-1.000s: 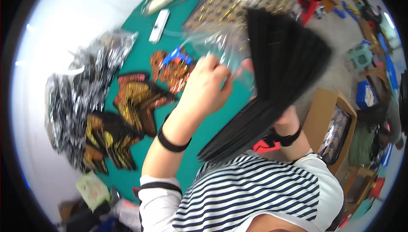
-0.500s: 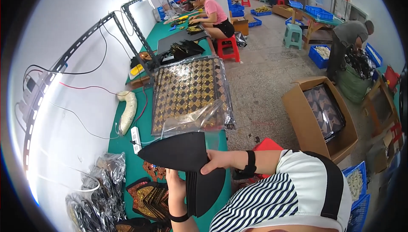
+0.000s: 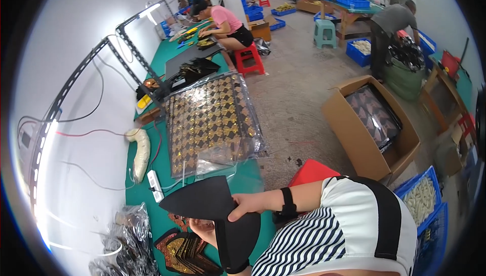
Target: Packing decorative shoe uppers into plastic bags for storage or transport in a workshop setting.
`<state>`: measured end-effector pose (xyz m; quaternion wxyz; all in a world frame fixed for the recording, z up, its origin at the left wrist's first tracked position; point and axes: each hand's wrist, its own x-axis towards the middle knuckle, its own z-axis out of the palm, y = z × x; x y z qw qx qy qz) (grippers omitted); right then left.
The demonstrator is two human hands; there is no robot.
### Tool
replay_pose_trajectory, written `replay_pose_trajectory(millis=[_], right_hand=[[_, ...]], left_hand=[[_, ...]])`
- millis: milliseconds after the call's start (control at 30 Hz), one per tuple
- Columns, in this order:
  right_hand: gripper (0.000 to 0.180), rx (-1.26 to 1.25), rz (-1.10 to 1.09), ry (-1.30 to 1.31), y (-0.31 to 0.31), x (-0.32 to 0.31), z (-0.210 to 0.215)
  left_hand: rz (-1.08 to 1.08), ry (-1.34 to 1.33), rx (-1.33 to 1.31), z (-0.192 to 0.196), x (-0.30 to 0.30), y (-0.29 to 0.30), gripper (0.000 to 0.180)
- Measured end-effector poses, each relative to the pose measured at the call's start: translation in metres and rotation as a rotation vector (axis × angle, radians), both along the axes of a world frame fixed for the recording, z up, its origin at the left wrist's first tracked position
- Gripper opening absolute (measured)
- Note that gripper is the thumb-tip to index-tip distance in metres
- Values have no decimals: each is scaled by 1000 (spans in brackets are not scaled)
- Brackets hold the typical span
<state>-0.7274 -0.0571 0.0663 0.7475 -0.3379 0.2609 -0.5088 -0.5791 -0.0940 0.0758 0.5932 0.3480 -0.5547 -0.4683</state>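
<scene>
Before me is a flat black panel (image 3: pixel 200 199) with a curved edge and a pointed left end. My right hand (image 3: pixel 245 206) pinches its right side, thumb on top. Below it hangs a stack of similar black panels (image 3: pixel 239 243), touching the upper one. My left hand (image 3: pixel 202 229) is closed at the stack's left edge, some of its fingers hidden behind the panels. Black pieces with gold and red glitter (image 3: pixel 185 251) lie fanned on the green table (image 3: pixel 139 190), close to my left hand.
A plastic-covered sheet of gold-and-black shapes (image 3: pixel 210 119) lies farther up the table. A white power strip (image 3: pixel 155 186) and plastic-wrapped bundles (image 3: pixel 126 238) are at left. An open carton (image 3: pixel 334 119) stands on the floor at right. Two co-workers (image 3: pixel 225 20) (image 3: pixel 390 25) are beyond.
The view has shifted, so the surroundings sit farther left and higher. My left hand has turned beside the stack, its fingers now curled. The right hand keeps its pinch on the upper panel.
</scene>
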Motion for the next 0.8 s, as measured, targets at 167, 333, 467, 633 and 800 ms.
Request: replay_pose_trajectory(millis=[167, 333, 467, 633, 800], right_hand=[[51, 84, -30, -9, 1, 3, -3], [60, 155, -54, -116, 9, 0, -7], [61, 173, -127, -75, 12, -3, 1], [59, 143, -107, -110, 8, -5, -1], [54, 131, -122, -107, -2, 1, -1]], left_hand=[[36, -166, -131, -14, 44, -38, 45], [67, -344, -326, -24, 47, -53, 42], [85, -474, -495, -38, 47, -55, 41], [165, -642, -715, -63, 71, -37, 41], [-6, -283, 252, 33, 32, -19, 39]])
